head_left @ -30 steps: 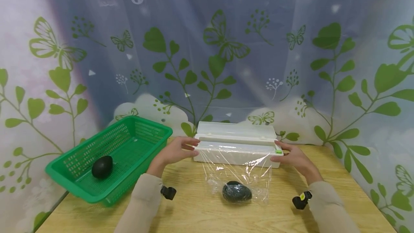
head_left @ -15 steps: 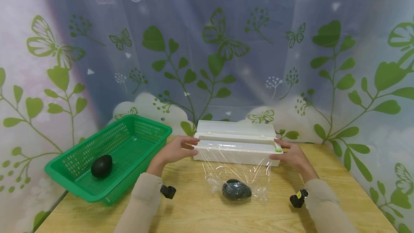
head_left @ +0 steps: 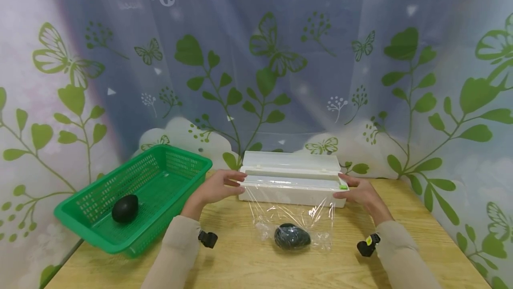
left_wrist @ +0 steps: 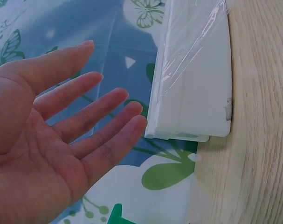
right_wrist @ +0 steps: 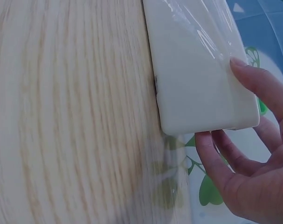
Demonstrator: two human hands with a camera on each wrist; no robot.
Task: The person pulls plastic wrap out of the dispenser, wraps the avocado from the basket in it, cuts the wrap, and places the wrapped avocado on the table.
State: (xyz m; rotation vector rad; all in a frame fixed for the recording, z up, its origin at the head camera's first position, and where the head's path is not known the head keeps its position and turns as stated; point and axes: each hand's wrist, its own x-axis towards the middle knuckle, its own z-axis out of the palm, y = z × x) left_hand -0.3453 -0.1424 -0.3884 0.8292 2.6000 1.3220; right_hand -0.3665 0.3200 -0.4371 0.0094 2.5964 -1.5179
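A white cling film box point(head_left: 296, 194) with its lid point(head_left: 292, 160) raised lies across the table. Clear cling film point(head_left: 294, 211) runs from it toward the front, over a dark avocado point(head_left: 292, 237) on the wood. My right hand point(head_left: 360, 191) holds the box's right end; in the right wrist view the thumb point(right_wrist: 253, 77) presses the front face and the fingers bend at the end. At the left end, my left hand point(head_left: 218, 186) is held with fingers spread and nearly straight; the left wrist view shows its fingertips point(left_wrist: 139, 122) beside the box end, gripping nothing.
A green plastic basket point(head_left: 112, 246) stands on the left, holding another dark avocado point(head_left: 125, 209). A green slider point(head_left: 343, 187) sits at the box's right end. Behind the wooden table point(head_left: 240, 266) hangs a patterned curtain point(head_left: 224, 79).
My right forearm has shifted slightly left, the hand staying at the box end. The left hand, box, film and avocados keep their places; the head view has moved a little.
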